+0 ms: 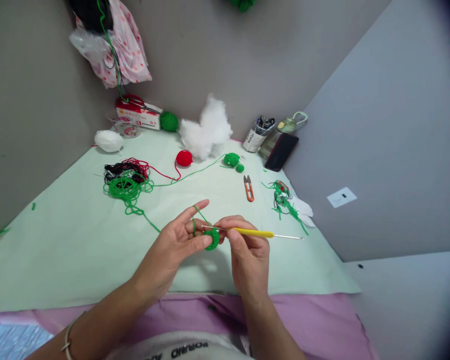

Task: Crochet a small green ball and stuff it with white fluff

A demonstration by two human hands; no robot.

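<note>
Green crochet piece [212,242] held over the worktop's [78,255] near edge

The left hand's [172,245] thumb and fingers are clamped on the piece, presumably to steady its small rim for the hook. The index finger stands apart with a green strand [194,226] over it, likely for tension. The right hand's [250,250] fingers are clamped on the yellow-handled hook [253,232], pen-fashion, probably for fine control; its tip crosses the piece's top.

Toward the worktop's left edge lies a yarn tangle [125,187], loose enough, it seems, to feed freely. Orange snips [249,191] lie right of centre, within easy reach. Thread scraps [283,197] are gathered near the right edge, apparently out of the way. White stuffing [206,131] sits at the back edge, between a green ball [169,121] and a pen cup [255,138].
</note>
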